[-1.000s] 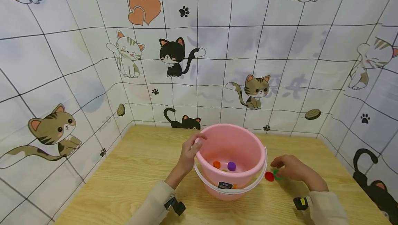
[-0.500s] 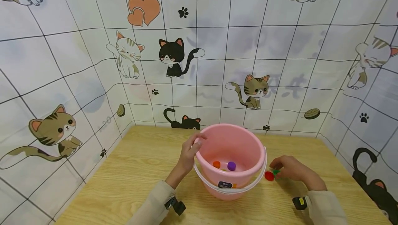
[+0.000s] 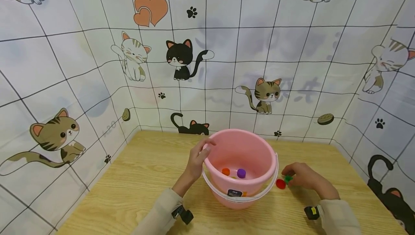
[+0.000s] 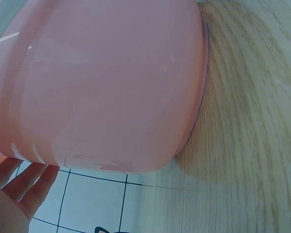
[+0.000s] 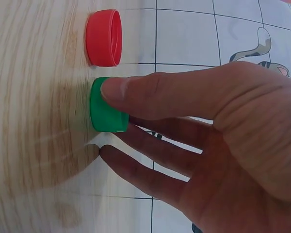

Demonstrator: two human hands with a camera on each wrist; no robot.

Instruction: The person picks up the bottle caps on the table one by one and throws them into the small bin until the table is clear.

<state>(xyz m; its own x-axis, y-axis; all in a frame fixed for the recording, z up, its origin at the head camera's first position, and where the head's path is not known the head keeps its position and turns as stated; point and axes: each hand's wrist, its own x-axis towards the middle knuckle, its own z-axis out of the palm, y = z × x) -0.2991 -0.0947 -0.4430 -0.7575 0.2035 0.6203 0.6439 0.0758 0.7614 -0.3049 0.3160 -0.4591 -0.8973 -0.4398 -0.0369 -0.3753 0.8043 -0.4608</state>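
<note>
A pink bucket [image 3: 240, 188] stands on the table, its white handle [image 3: 240, 199] hanging down in front. My left hand [image 3: 196, 159] grips the bucket's rim at its left side; in the left wrist view, fingers [image 4: 36, 187] lie against the pink wall. To the right of the bucket, my right hand [image 3: 304, 175] pinches a green bottle cap [image 5: 106, 109] at the tabletop, thumb on its near side. A red bottle cap [image 5: 103, 39] lies beside the green one, apart from the hand. Inside the bucket are an orange cap [image 3: 225, 172] and a purple cap [image 3: 241, 173].
The wooden table [image 3: 146, 177] reaches back to a wall [image 3: 220, 94] covered in a grid and cartoon cats. Side walls rise at left and right. A sliver of something yellow shows low in the bucket, mostly hidden by its front rim.
The green cap has turned from showing its ring-like opening to a tilted position between the right fingers. The left hand and the bucket stay in place.
</note>
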